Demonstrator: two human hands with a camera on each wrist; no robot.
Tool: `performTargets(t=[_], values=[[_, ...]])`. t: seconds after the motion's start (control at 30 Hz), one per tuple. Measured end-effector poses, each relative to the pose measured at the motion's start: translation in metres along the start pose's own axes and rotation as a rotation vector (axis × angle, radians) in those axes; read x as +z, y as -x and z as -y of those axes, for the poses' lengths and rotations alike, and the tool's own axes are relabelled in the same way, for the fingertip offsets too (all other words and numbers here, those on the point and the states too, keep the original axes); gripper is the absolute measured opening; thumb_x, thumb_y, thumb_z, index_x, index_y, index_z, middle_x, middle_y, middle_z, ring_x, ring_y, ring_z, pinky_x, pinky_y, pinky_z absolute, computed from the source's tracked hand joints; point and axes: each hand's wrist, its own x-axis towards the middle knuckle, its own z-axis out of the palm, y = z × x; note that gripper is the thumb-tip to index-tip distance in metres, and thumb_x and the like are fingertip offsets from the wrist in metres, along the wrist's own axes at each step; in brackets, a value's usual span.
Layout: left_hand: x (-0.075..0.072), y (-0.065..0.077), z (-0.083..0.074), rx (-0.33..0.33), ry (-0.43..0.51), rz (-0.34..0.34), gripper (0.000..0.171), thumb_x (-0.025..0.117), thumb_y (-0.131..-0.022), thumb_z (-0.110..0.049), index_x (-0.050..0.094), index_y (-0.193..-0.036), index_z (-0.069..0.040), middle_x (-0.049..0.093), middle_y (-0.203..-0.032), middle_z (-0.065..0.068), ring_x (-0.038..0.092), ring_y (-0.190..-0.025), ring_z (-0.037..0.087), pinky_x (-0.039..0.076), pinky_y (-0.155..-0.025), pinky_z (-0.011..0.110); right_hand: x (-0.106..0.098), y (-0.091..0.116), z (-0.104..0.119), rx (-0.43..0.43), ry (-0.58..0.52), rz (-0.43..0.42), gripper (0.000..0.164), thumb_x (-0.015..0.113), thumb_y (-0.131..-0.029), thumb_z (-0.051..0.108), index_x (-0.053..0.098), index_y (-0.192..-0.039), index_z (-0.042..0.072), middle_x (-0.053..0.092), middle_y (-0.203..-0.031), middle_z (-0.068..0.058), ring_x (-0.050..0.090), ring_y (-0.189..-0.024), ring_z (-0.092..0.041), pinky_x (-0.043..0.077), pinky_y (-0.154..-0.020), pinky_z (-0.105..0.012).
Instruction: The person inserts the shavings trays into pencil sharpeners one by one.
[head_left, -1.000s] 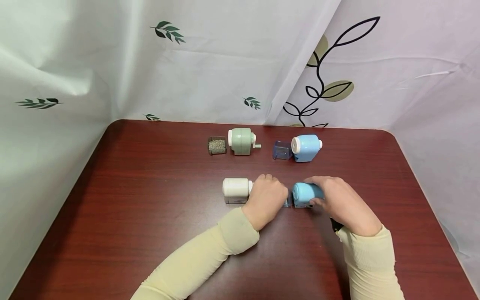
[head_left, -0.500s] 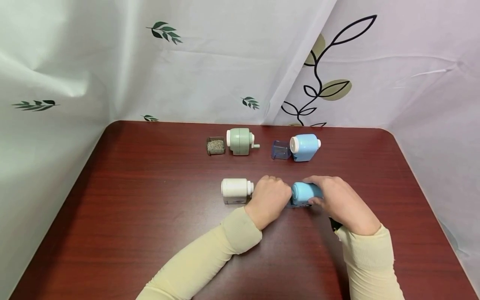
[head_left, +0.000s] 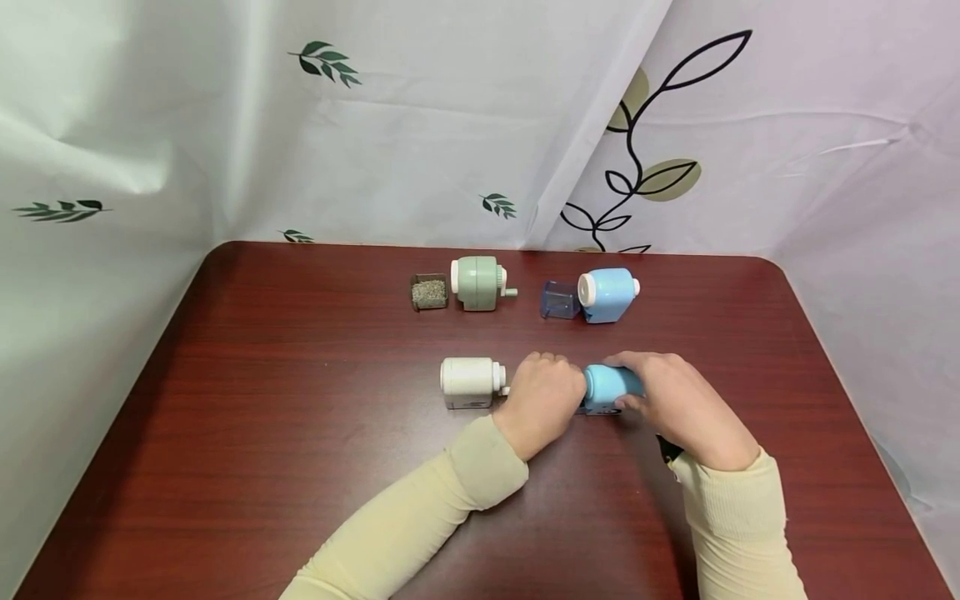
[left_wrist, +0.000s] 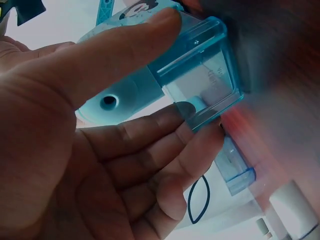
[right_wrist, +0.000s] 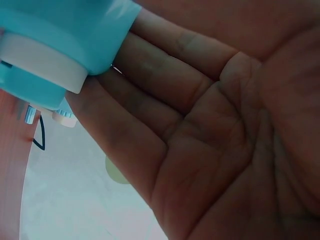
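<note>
On the table my right hand (head_left: 678, 404) grips a blue crank pencil sharpener (head_left: 606, 385) from its right side. Its fingers (right_wrist: 135, 65) lie along the blue body in the right wrist view. From the left, my left hand (head_left: 543, 404) pinches a clear blue shavings drawer (left_wrist: 207, 75) between thumb and fingers. The left wrist view has the drawer up against the sharpener's lower front, partly inside the body, below the round pencil hole (left_wrist: 108, 101). In the head view the left hand covers the drawer. A white sharpener (head_left: 467, 379) stands just left of the left hand.
Farther back stand a green sharpener (head_left: 477, 282) beside its drawer of shavings (head_left: 429, 292) and a light blue sharpener (head_left: 607, 293) beside a dark translucent drawer (head_left: 560, 300). White leaf-patterned sheeting (head_left: 405, 142) borders the reddish-brown table (head_left: 300, 467).
My left hand has moved slightly right with the drawer, closing the gap to the blue sharpener. My right hand keeps its grip. The head view has shifted a little.
</note>
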Motion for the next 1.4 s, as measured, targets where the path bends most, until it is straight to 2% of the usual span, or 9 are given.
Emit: performTargets(t=[0.23,0.43,0.53,0.67,0.8,0.87,1.1,1.23,1.4], values=[[0.004,0.000,-0.007,-0.034,0.042,-0.022,0.011,0.071,-0.076,-0.023,0.068,-0.082,-0.015,0.059,-0.071,-0.001,0.057,-0.059,0.013,0.044,-0.052,0.027,0.000,0.000,-0.001,0.000,0.001,-0.002,0.042,0.080,-0.069,0.005,0.066,-0.108,0.007,0.066,-0.098,-0.006,0.059,-0.082,-0.025,0.047,-0.075,-0.043],[0.006,0.001,-0.010,-0.079,0.114,-0.009,0.022,0.074,-0.075,-0.028,0.067,-0.086,-0.010,0.058,-0.074,0.001,0.055,-0.051,0.014,0.047,-0.047,0.029,0.001,0.000,-0.001,-0.004,0.000,-0.010,0.041,0.080,-0.069,0.005,0.066,-0.108,0.008,0.066,-0.098,-0.005,0.059,-0.082,-0.024,0.047,-0.075,-0.043],[0.006,0.001,-0.011,-0.096,0.154,0.006,0.022,0.073,-0.076,-0.027,0.066,-0.087,-0.009,0.057,-0.075,0.002,0.055,-0.051,0.014,0.048,-0.047,0.029,0.000,0.000,-0.001,-0.010,-0.005,-0.019,0.041,0.080,-0.068,0.004,0.067,-0.107,0.009,0.067,-0.098,-0.004,0.059,-0.082,-0.024,0.047,-0.075,-0.042],[0.007,0.002,-0.012,-0.121,0.211,0.060,0.029,0.076,-0.075,-0.029,0.064,-0.092,-0.008,0.056,-0.078,0.003,0.056,-0.053,0.014,0.049,-0.048,0.029,-0.001,0.001,-0.001,-0.012,-0.007,-0.021,0.041,0.080,-0.068,0.003,0.067,-0.107,0.009,0.067,-0.098,-0.004,0.060,-0.082,-0.024,0.047,-0.075,-0.043],[0.007,0.003,-0.013,-0.147,0.217,0.100,0.036,0.077,-0.073,-0.030,0.060,-0.095,-0.006,0.054,-0.079,0.003,0.058,-0.056,0.014,0.049,-0.048,0.028,-0.001,0.001,-0.001,-0.016,-0.006,-0.020,0.041,0.080,-0.068,0.004,0.067,-0.107,0.009,0.067,-0.097,-0.004,0.060,-0.081,-0.024,0.047,-0.074,-0.043],[0.008,0.004,-0.014,-0.158,0.205,0.101,0.034,0.077,-0.074,-0.027,0.060,-0.094,-0.006,0.054,-0.078,0.003,0.058,-0.056,0.014,0.050,-0.048,0.028,-0.001,0.001,-0.001,-0.020,-0.005,-0.020,0.041,0.080,-0.067,0.004,0.067,-0.106,0.009,0.067,-0.096,-0.004,0.060,-0.080,-0.023,0.047,-0.073,-0.043],[0.008,0.006,-0.014,-0.215,0.221,0.075,0.007,0.063,-0.086,-0.013,0.063,-0.088,-0.006,0.057,-0.074,0.004,0.059,-0.056,0.015,0.051,-0.046,0.029,-0.001,0.001,-0.001,-0.015,-0.003,-0.013,0.041,0.080,-0.068,0.005,0.067,-0.106,0.009,0.067,-0.096,-0.003,0.060,-0.080,-0.023,0.047,-0.073,-0.043],[0.009,0.005,-0.014,-0.236,0.242,0.089,0.004,0.062,-0.086,-0.011,0.063,-0.086,-0.006,0.057,-0.074,0.005,0.060,-0.058,0.016,0.051,-0.047,0.030,-0.001,0.001,-0.001,-0.014,-0.002,-0.011,0.041,0.080,-0.068,0.005,0.067,-0.107,0.009,0.067,-0.096,-0.004,0.060,-0.080,-0.023,0.047,-0.073,-0.043],[0.010,0.004,-0.013,-0.228,0.253,0.084,0.004,0.063,-0.085,-0.010,0.062,-0.084,-0.007,0.058,-0.073,0.004,0.061,-0.059,0.016,0.051,-0.046,0.030,-0.001,0.001,-0.001,-0.017,-0.003,-0.017,0.041,0.080,-0.068,0.005,0.067,-0.107,0.009,0.067,-0.096,-0.003,0.060,-0.081,-0.023,0.047,-0.073,-0.043]])
